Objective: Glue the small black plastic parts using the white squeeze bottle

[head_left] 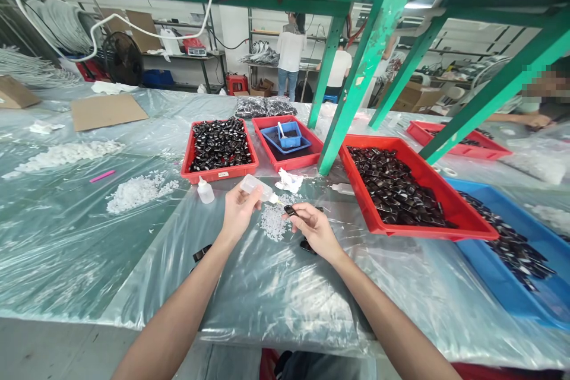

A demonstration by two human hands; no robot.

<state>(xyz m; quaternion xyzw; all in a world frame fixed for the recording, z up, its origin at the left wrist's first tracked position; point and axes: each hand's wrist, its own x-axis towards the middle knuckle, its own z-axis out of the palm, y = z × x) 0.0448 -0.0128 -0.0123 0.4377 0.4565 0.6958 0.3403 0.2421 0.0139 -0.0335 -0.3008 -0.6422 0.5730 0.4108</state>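
Note:
My left hand (240,208) grips a clear squeeze bottle (257,187), tipped so that its nozzle points right. Between the fingertips of my right hand (314,227) is a small black plastic part (290,211), close to the nozzle; whether they touch I cannot tell. Beneath both hands lies a heap of small white pieces (274,224). Another black part (307,247) rests under my right hand, and a further black piece (202,253) lies beside my left forearm. A crumpled white tissue (289,181) sits just beyond the bottle.
Red trays (220,175) (378,227) of black parts stand behind and to the right. A blue tray (503,297) sits far right. A small bottle (205,191) stands upright at left. Green posts (351,89) rise from the plastic-covered table (249,303). A co-worker's hand (537,121) shows at right.

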